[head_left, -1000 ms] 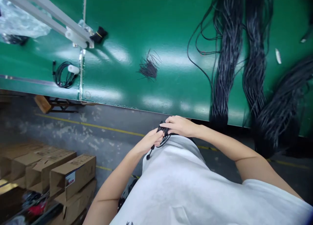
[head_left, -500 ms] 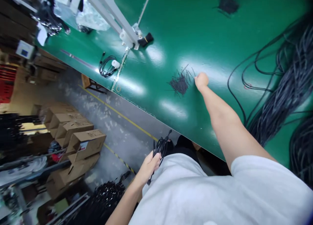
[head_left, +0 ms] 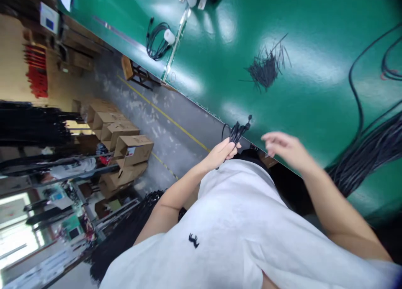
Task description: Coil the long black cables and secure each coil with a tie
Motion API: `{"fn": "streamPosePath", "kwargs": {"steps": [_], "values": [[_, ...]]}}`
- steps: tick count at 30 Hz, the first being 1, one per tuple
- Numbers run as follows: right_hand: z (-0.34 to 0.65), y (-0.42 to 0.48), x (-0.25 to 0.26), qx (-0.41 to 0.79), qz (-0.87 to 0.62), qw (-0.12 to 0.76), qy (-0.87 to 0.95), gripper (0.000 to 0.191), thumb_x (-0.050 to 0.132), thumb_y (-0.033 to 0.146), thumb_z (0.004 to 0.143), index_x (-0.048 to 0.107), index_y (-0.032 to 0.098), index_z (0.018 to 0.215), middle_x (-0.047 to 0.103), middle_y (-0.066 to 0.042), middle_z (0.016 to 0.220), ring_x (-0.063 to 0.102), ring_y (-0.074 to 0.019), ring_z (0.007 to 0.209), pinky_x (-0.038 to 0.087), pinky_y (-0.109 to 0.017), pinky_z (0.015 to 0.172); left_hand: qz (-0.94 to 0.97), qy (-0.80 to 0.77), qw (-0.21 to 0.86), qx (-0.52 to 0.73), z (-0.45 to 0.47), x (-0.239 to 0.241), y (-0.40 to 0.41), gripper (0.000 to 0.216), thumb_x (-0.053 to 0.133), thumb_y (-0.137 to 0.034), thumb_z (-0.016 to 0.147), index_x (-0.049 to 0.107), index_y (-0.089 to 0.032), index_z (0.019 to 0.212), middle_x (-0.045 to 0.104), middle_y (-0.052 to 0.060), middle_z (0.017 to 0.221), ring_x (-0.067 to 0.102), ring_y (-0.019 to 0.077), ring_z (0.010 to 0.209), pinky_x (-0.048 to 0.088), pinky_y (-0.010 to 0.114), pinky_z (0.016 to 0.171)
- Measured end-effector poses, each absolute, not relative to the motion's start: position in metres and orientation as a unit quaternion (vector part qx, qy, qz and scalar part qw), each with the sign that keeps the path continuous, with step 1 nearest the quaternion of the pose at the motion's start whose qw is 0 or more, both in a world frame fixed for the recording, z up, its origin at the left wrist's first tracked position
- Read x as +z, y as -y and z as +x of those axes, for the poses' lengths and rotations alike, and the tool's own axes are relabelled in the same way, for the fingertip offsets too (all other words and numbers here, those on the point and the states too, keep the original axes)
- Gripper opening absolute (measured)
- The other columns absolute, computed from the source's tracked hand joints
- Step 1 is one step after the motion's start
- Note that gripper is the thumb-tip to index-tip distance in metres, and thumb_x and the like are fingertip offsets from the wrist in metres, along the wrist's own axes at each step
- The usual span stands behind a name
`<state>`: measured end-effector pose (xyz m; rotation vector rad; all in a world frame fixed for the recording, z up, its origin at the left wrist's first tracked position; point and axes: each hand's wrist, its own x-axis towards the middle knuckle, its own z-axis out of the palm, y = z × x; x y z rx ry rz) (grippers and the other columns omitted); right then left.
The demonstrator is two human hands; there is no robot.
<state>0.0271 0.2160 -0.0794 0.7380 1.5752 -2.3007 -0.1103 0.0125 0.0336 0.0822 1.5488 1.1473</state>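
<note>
My left hand (head_left: 220,152) is closed round a small coiled black cable (head_left: 236,132), held at the front edge of the green table (head_left: 314,105) just above my white shirt. My right hand (head_left: 282,148) hovers a short way to the right of that coil, over the table edge. It is smeared by motion, so I cannot make out its fingers or anything in them. A loose pile of thin black ties (head_left: 266,67) lies on the table beyond both hands.
Thick bundles of long black cables (head_left: 370,155) lie across the table's right side. A coiled cable with a white part (head_left: 159,39) sits far left on the table. Cardboard boxes (head_left: 125,149), a wooden stool (head_left: 133,71) and a heap of black cables (head_left: 132,230) are on the floor to the left.
My right hand has drawn back from the pile of ties to beside the coil. My left hand has lifted the coil a little toward the table edge. The view has swung left.
</note>
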Motion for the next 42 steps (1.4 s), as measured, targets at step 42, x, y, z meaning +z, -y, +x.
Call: {"fn": "streamPosePath", "kwargs": {"steps": [42], "values": [[-0.016,-0.123,0.02,-0.06,-0.281,-0.061,-0.956,0.044,0.026,0.024,0.106,0.061,0.01,0.083,0.056,-0.007,0.08,0.049,-0.0158,0.071,0.032,-0.032,0.064,0.172,-0.596,0.683,0.387,-0.133,0.009,0.028,0.046,0.067,-0.056,0.079,0.045,-0.017,0.069,0.041,-0.006,0.056,0.032,0.0078,0.056,0.026,0.024,0.058]]}}
